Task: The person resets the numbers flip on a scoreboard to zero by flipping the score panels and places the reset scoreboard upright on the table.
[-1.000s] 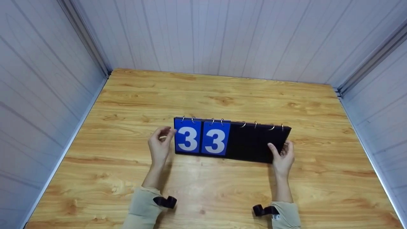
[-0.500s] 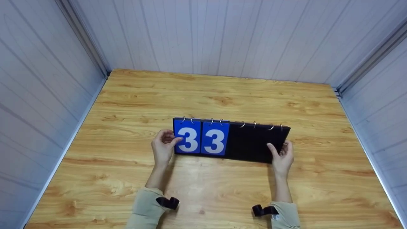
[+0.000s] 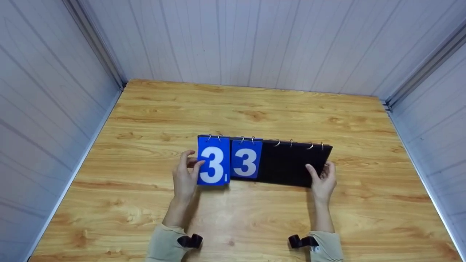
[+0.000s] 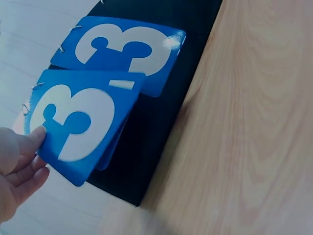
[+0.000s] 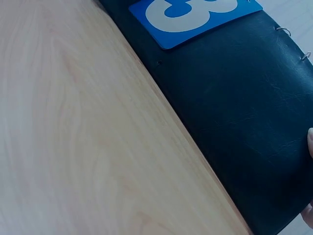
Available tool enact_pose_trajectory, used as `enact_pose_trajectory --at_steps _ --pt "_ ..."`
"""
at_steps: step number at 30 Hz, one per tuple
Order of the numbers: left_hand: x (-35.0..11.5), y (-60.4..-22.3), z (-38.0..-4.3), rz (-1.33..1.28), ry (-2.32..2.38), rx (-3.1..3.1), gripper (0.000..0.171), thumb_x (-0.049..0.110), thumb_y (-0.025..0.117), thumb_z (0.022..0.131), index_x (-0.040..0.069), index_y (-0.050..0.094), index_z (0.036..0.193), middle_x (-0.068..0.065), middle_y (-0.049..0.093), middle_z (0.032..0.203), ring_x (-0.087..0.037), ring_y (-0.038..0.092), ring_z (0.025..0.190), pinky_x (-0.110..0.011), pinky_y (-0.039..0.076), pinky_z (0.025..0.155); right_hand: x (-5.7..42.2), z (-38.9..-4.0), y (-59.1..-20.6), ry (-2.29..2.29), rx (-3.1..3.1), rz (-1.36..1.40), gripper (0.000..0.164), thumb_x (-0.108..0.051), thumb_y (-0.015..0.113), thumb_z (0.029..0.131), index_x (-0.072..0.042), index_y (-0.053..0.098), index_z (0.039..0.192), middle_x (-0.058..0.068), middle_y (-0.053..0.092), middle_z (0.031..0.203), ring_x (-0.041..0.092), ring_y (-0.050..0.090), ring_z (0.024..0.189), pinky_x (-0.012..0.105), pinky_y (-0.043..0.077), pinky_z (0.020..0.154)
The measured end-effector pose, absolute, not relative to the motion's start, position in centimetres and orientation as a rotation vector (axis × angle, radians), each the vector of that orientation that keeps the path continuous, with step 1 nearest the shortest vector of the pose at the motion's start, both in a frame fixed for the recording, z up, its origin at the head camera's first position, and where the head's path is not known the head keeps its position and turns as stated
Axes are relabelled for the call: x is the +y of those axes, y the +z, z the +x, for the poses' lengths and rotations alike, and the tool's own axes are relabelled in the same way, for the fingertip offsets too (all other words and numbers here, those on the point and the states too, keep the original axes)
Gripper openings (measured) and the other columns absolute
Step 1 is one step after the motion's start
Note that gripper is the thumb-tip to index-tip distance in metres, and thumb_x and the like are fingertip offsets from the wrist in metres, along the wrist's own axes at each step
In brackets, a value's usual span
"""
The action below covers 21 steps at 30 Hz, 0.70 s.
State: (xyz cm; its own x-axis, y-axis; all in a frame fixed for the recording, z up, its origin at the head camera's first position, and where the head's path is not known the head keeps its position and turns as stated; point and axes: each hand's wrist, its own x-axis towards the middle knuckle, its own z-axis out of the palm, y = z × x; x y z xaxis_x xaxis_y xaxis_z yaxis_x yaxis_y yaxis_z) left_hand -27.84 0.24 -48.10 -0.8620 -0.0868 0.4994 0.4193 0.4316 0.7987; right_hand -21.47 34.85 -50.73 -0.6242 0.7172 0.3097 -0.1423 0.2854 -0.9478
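A black flip scoreboard [image 3: 284, 163] leans back on the table, metal rings along its top edge. Two blue cards with a white 3 hang on its left half. My left hand [image 3: 185, 178] pinches the left edge of the leftmost number card [image 3: 222, 160], which is lifted off the board at its lower end; in the left wrist view another blue card [image 4: 108, 155] shows beneath it. The second number card [image 3: 257, 160] lies flat against the board. My right hand [image 3: 324, 185] grips the board's right end, thumb in front, fingers partly hidden behind.
The wood-grain table [image 3: 251, 109] spreads around the board on all sides. Pale panelled walls [image 3: 240, 43] border it at the back, left and right. A black wrist camera [image 3: 191, 241] is strapped over each light sleeve [image 3: 164, 242].
My left hand moved in to the left edge of the leftmost card and took hold of it. That card's lower end has come forward off the board. The right hand stays put.
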Motion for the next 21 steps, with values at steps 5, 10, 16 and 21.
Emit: enact_pose_trajectory --at_steps 5,10,16,21 --pt "0.0 -47.6 -27.0 -0.41 -1.31 -2.196 0.026 0.006 0.066 0.079 -0.002 0.057 0.103 -0.008 0.064 0.074 -0.016 0.056 0.064 -0.03 0.049 0.057 34.9 -21.5 -50.8 1.416 -1.778 -0.494 0.036 -0.001 0.073 0.069 0.006 0.051 0.097 0.002 0.057 0.08 0.009 0.05 0.068 0.017 0.04 0.059" --pt "-0.5 -46.9 -26.5 -0.553 -1.546 -2.029 0.025 -0.005 0.059 0.081 -0.006 0.059 0.106 -0.012 0.064 0.081 -0.017 0.059 0.071 -0.021 0.049 0.063 35.3 -21.6 -51.5 1.379 -1.787 -0.462 0.035 -0.009 0.075 0.069 0.001 0.053 0.095 -0.003 0.057 0.077 0.006 0.049 0.065 0.015 0.038 0.057" --pt "-1.1 -45.8 -26.2 -0.735 -1.951 -1.801 0.024 -0.024 0.044 0.079 -0.017 0.057 0.098 -0.028 0.059 0.094 -0.022 0.059 0.09 -0.025 0.048 0.079 35.6 -21.7 -52.3 1.363 -1.794 -0.445 0.04 -0.014 0.076 0.07 0.002 0.052 0.097 -0.003 0.058 0.078 0.007 0.049 0.066 0.016 0.038 0.057" --pt "-0.9 -43.9 -26.2 -0.712 -1.902 -1.706 0.021 -0.029 0.052 0.07 -0.019 0.06 0.087 -0.022 0.058 0.085 -0.022 0.056 0.084 -0.025 0.048 0.077 36.5 -22.2 -53.8 1.342 -1.822 -0.439 0.043 -0.018 0.076 0.07 0.002 0.052 0.1 -0.004 0.059 0.079 0.007 0.05 0.066 0.016 0.038 0.056"
